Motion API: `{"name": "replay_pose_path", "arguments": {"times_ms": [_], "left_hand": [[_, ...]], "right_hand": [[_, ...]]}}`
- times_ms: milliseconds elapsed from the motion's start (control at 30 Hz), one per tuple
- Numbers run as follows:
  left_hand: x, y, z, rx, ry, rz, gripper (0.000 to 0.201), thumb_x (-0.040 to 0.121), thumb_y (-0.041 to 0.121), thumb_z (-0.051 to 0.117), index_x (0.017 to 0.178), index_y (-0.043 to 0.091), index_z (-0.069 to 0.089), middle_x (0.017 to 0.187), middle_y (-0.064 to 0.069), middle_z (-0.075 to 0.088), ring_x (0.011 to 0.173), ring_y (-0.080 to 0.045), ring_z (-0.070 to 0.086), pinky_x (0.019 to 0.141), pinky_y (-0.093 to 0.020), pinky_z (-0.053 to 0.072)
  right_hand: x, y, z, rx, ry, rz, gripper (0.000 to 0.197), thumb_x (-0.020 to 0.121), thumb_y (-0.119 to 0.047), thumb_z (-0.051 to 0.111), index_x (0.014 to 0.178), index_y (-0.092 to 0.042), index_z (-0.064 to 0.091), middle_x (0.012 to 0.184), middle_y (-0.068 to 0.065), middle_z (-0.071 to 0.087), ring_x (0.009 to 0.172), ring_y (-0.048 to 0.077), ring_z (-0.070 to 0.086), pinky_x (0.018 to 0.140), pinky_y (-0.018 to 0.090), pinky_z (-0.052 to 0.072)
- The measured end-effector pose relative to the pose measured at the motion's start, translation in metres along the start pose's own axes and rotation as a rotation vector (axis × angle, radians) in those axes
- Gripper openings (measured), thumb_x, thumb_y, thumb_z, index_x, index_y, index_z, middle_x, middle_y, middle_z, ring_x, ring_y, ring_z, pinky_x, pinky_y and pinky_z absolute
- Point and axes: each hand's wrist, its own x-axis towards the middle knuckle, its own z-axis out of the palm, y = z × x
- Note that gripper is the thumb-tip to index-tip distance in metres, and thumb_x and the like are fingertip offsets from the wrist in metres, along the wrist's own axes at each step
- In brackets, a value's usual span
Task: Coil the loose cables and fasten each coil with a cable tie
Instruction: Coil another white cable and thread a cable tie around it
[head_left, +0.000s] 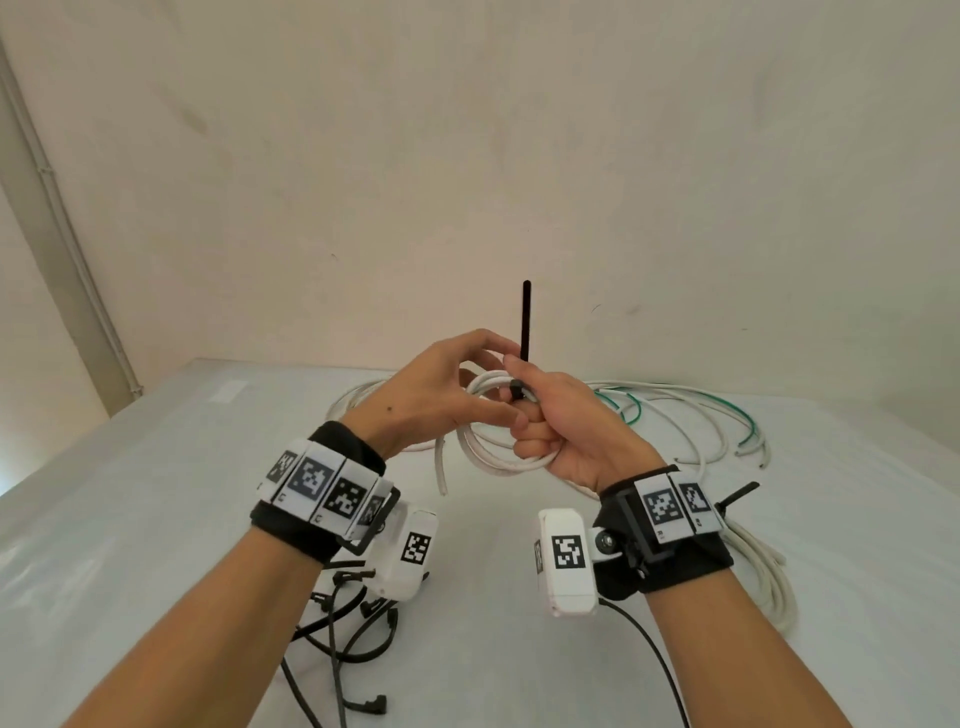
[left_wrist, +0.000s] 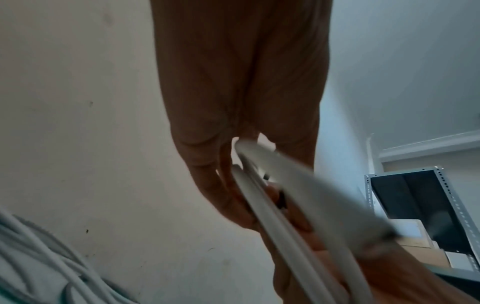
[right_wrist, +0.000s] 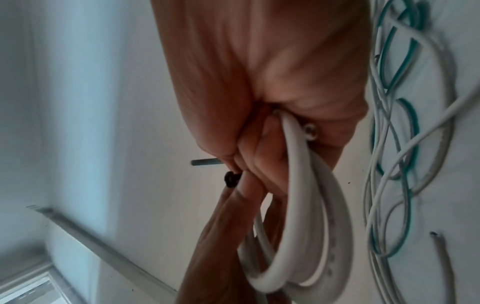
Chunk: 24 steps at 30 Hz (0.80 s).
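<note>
I hold a white cable coil (head_left: 493, 457) up above the table (head_left: 156, 519) with both hands. My right hand (head_left: 540, 415) grips the coil's near side, fingers curled tight round its strands (right_wrist: 311, 226). A black cable tie (head_left: 527, 322) wraps the coil's top and its tail stands straight up past my right thumb. My left hand (head_left: 498, 382) curves round the coil's top, index finger above and thumb below, beside the tie's head (left_wrist: 281, 200). In the right wrist view the tie's tail (right_wrist: 205, 162) pokes out sideways from my fist.
Loose white and green cables (head_left: 701, 415) sprawl across the back right of the table. Another white coil (head_left: 769, 571) with a black tie lies at the right edge. Several black cable ties (head_left: 343, 623) lie near the front under my left wrist. A wall stands close behind.
</note>
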Motion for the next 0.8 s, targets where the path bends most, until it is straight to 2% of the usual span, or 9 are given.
{"name": "replay_pose_path", "arguments": {"times_ms": [133, 233, 400, 533, 667, 800], "left_hand": [[0.002, -0.003, 0.003, -0.096, 0.082, 0.070, 0.037, 0.083, 0.010, 0.085, 0.117, 0.019, 0.074, 0.108, -0.006, 0.075, 0.102, -0.034, 0.071, 0.094, -0.047, 0.058], [0.002, -0.005, 0.008, -0.104, 0.156, 0.123, 0.032, 0.083, 0.013, 0.085, 0.114, 0.018, 0.076, 0.100, -0.010, 0.077, 0.093, -0.038, 0.072, 0.089, -0.051, 0.059], [0.007, -0.007, 0.011, -0.170, 0.302, 0.154, 0.014, 0.085, 0.015, 0.084, 0.095, 0.007, 0.079, 0.085, -0.011, 0.079, 0.083, -0.028, 0.077, 0.084, -0.037, 0.062], [0.008, -0.006, 0.008, -0.227, 0.310, 0.120, 0.016, 0.082, 0.013, 0.086, 0.093, 0.004, 0.079, 0.084, -0.014, 0.079, 0.080, -0.026, 0.076, 0.083, -0.036, 0.061], [0.010, -0.007, 0.003, -0.308, 0.370, 0.113, 0.018, 0.081, 0.013, 0.086, 0.095, 0.004, 0.078, 0.087, -0.017, 0.078, 0.083, -0.026, 0.075, 0.089, -0.037, 0.060], [0.010, -0.010, 0.004, -0.363, 0.388, 0.084, 0.020, 0.084, 0.008, 0.083, 0.100, 0.000, 0.075, 0.087, -0.018, 0.078, 0.078, -0.025, 0.077, 0.083, -0.036, 0.062]], "right_hand": [[-0.003, -0.005, -0.002, 0.026, -0.025, 0.014, 0.043, 0.109, -0.039, 0.047, 0.071, -0.018, 0.044, 0.049, -0.008, 0.021, 0.037, 0.005, 0.017, 0.036, 0.018, 0.016], [-0.004, -0.006, -0.002, 0.009, -0.022, 0.015, 0.046, 0.109, -0.044, 0.044, 0.070, -0.019, 0.043, 0.053, -0.008, 0.017, 0.039, 0.006, 0.015, 0.037, 0.019, 0.016], [-0.001, -0.001, 0.004, -0.058, 0.010, 0.003, 0.051, 0.110, -0.044, 0.039, 0.077, -0.008, 0.055, 0.052, -0.006, 0.019, 0.039, 0.007, 0.015, 0.039, 0.021, 0.016], [0.002, 0.003, 0.005, -0.028, 0.060, 0.004, 0.050, 0.111, -0.040, 0.039, 0.083, -0.005, 0.061, 0.051, -0.006, 0.021, 0.041, 0.008, 0.015, 0.041, 0.021, 0.014], [0.005, 0.006, 0.004, 0.017, 0.140, 0.008, 0.031, 0.109, -0.024, 0.038, 0.081, -0.018, 0.049, 0.056, -0.004, 0.019, 0.044, 0.010, 0.014, 0.042, 0.021, 0.012], [0.008, 0.010, 0.006, -0.085, 0.160, -0.078, 0.026, 0.108, -0.027, 0.039, 0.098, -0.021, 0.062, 0.062, -0.002, 0.018, 0.048, 0.012, 0.014, 0.043, 0.022, 0.014]]}}
